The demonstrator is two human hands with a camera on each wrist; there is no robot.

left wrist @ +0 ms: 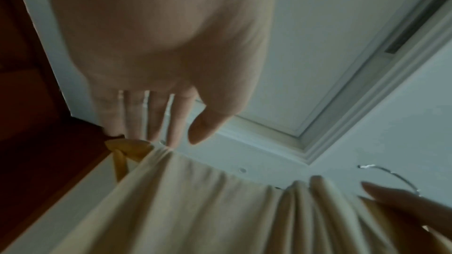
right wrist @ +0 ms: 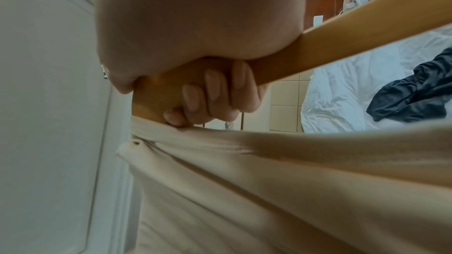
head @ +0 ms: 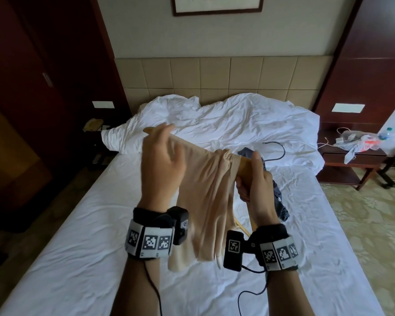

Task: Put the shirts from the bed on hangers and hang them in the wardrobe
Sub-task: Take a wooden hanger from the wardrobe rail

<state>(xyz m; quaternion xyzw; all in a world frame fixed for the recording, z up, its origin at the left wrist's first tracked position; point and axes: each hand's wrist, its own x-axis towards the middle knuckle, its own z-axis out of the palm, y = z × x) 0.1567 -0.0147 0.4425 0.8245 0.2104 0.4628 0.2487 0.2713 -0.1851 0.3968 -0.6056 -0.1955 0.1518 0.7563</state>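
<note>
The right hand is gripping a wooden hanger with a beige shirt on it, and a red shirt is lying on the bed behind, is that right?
Not quite: the shirt lying on the bed is dark blue-grey, not red, as the right wrist view shows. The right hand does grip the wooden hanger with the beige shirt.

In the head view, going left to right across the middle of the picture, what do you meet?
Telephone on the left bedside → left hand → beige shirt on the wooden hanger → right hand → dark shirt on the bed → nightstand with a plastic bag.
</note>
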